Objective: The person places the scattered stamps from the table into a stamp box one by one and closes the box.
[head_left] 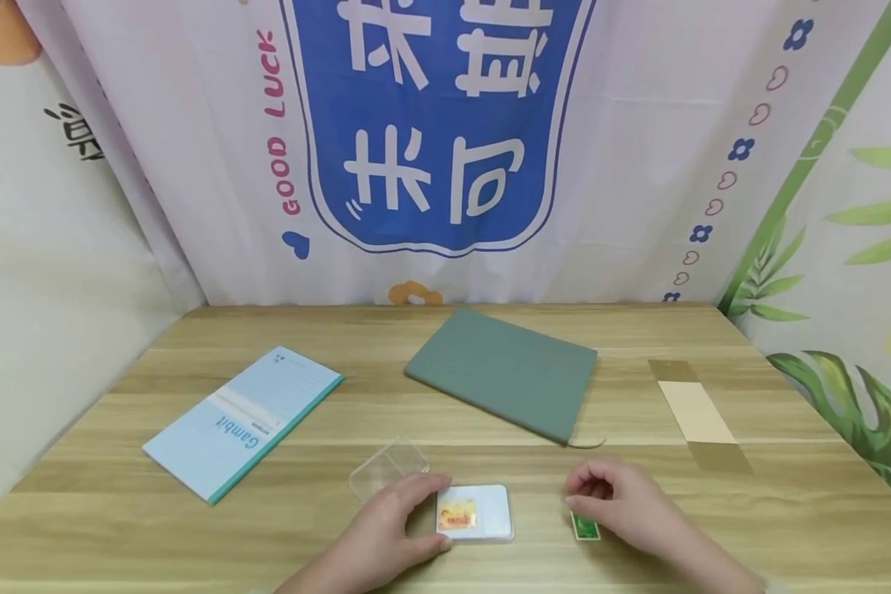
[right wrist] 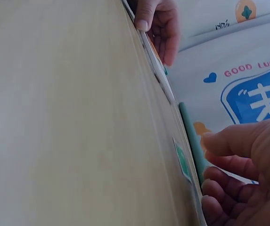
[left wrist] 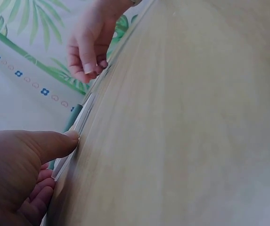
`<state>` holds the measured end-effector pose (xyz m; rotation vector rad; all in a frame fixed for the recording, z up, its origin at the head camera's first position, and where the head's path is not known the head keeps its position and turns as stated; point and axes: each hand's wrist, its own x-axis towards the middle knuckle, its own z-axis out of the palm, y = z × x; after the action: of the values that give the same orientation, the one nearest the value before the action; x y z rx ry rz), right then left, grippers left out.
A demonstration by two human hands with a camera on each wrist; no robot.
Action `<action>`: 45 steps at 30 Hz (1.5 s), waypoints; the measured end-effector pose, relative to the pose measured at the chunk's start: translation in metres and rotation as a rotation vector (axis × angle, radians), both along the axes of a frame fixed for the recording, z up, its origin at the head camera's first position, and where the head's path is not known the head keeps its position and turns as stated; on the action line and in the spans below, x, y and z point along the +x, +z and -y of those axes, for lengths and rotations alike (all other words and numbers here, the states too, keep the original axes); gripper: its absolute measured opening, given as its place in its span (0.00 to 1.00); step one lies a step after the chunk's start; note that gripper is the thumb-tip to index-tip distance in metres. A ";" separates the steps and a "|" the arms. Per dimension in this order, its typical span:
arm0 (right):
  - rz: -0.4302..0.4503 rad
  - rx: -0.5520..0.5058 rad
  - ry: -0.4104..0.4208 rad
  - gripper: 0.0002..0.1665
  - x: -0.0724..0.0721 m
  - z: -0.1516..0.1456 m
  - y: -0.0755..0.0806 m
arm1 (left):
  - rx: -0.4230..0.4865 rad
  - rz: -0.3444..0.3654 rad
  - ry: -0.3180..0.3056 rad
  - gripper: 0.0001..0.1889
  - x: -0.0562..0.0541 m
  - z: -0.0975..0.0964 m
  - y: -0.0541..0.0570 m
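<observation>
My left hand (head_left: 386,528) grips the left end of a shallow clear plastic box (head_left: 496,513), thumb on the near edge and fingers on the far edge. Inside the box is a white backing with a small orange and yellow picture piece (head_left: 457,515) on it. To the right, a small green stamp-like piece (head_left: 585,526) with a pale border lies on the table. Over it hovers my right hand (head_left: 619,503), fingers loosely bent. In the right wrist view the thumb and fingertips stand apart from the green piece (right wrist: 182,161), holding nothing.
A transparent lid (head_left: 388,469) lies behind my left hand. Farther back are a light blue notebook (head_left: 245,421) on the left and a dark green notebook (head_left: 501,371) with a ribbon. A cream strip with brown ends (head_left: 696,412) lies at right. Printed curtains (head_left: 624,165) surround the table.
</observation>
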<state>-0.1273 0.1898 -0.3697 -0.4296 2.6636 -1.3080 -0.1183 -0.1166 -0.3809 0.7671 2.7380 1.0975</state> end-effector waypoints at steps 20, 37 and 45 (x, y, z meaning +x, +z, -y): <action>-0.071 0.082 -0.035 0.04 0.006 -0.016 -0.011 | 0.003 0.030 -0.017 0.30 -0.001 0.002 0.000; 0.004 0.098 -0.104 0.05 0.007 -0.009 -0.007 | 0.013 0.068 -0.018 0.31 -0.003 0.001 0.002; 0.007 0.097 -0.118 0.06 0.008 -0.007 -0.009 | 0.006 0.076 -0.015 0.31 -0.003 0.000 0.000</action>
<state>-0.1190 0.1969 -0.3786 -0.2595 2.7702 -1.2003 -0.1212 -0.1163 -0.3804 0.7296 2.6628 1.1091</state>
